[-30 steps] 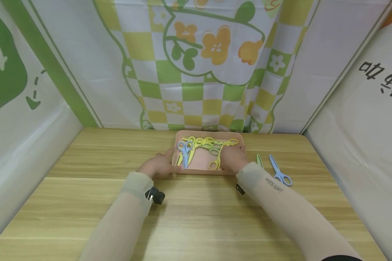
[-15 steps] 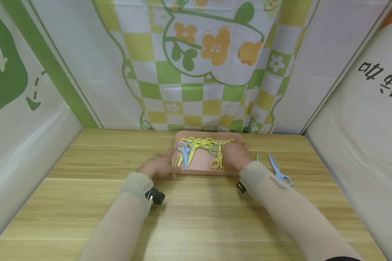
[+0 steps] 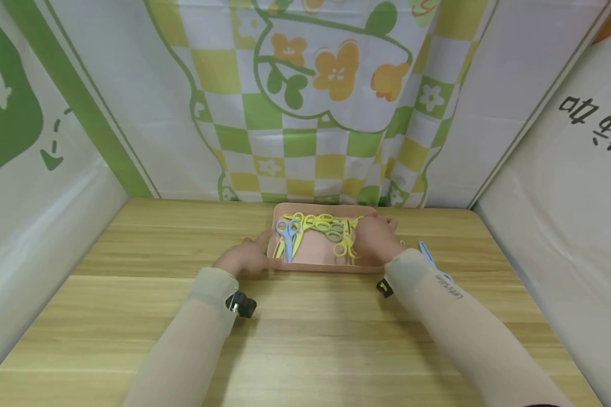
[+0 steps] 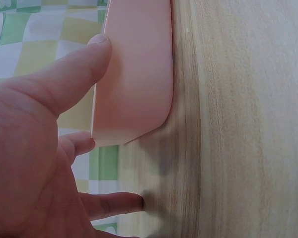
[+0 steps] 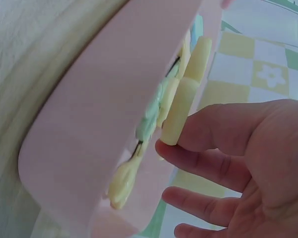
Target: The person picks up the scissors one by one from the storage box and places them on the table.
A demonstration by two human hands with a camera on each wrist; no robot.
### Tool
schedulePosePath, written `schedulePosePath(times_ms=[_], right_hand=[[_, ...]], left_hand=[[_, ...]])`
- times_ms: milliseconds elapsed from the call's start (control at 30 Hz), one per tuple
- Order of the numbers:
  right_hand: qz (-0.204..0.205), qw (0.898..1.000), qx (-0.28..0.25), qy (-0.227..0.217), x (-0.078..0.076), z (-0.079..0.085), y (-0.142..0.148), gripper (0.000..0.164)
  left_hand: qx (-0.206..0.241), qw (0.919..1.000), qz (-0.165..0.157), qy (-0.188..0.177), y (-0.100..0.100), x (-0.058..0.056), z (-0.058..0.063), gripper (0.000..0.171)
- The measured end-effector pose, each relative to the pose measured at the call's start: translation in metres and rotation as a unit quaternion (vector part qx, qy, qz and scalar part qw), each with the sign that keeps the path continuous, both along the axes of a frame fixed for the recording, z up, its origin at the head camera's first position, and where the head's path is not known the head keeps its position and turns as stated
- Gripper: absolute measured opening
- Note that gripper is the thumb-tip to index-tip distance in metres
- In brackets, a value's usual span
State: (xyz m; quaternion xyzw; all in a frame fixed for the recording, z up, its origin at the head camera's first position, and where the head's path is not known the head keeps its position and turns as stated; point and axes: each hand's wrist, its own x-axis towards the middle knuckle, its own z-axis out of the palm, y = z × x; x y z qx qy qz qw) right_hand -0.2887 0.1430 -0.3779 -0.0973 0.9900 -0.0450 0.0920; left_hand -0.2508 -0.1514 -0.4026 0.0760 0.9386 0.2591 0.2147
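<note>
Right, the held yellow scissors (image 3: 347, 238) have just shifted a little right within the pink tray (image 3: 313, 249), and the right hand (image 3: 375, 237) has gone right with them. Means this pair is being repositioned and isn't let go yet, so its spot looks unsettled.

Right fingers: thumb and index pinched together on the yellow plastic, the other fingers loose. Which part of the scissors is gripped, can't tell. Whether the pair touches the tray floor or the green scissors (image 3: 334, 230) just left of it, can't tell either.

Left hand (image 3: 244, 260) hasn't budged: fingers spread wide, thumb on the tray's near wall, index touching the left end. Looks like bracing.

Tray sits at the far edge of the worktop (image 3: 310, 339), in front of the checked curtain (image 3: 331, 141). Left side inside: blue scissors (image 3: 288, 240), handles far, tips near, overlapping other yellow scissors (image 3: 298, 244). More yellow ones run along the far wall. Outside, to the right, a loose blue pair (image 3: 426, 252) lies on the worktop, now more covered by the right forearm (image 3: 463, 305); just a green tip (image 3: 403, 242) shows beside it.
</note>
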Motion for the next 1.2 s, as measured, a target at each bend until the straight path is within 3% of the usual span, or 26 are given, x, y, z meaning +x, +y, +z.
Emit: schedulePosePath(times_ms=[267, 400, 667, 933, 1200], right_hand=[[-0.01, 1.0, 0.013, -0.007, -0.002, 0.002, 0.014, 0.024], [0.01, 1.0, 0.029, 0.001, -0.001, 0.004, 0.022, 0.021], [0.018, 0.998, -0.046, 0.03, -0.002, 0.0, 0.042, 0.022], [0.018, 0.996, -0.067, 0.058, -0.003, -0.004, 0.071, 0.021], [0.023, 0.995, -0.055, 0.074, 0.0, -0.008, 0.115, 0.021]], left_hand=[[0.01, 0.9999, 0.004, -0.009, -0.002, 0.0, -0.002, 0.097], [0.01, 0.9999, 0.001, -0.008, -0.003, 0.0, -0.002, 0.097], [0.018, 0.9997, 0.006, -0.015, -0.003, -0.001, -0.001, 0.097], [0.016, 0.9997, 0.005, -0.015, -0.003, -0.001, -0.002, 0.098], [0.012, 0.9998, 0.009, -0.015, -0.002, -0.001, -0.001, 0.097]])
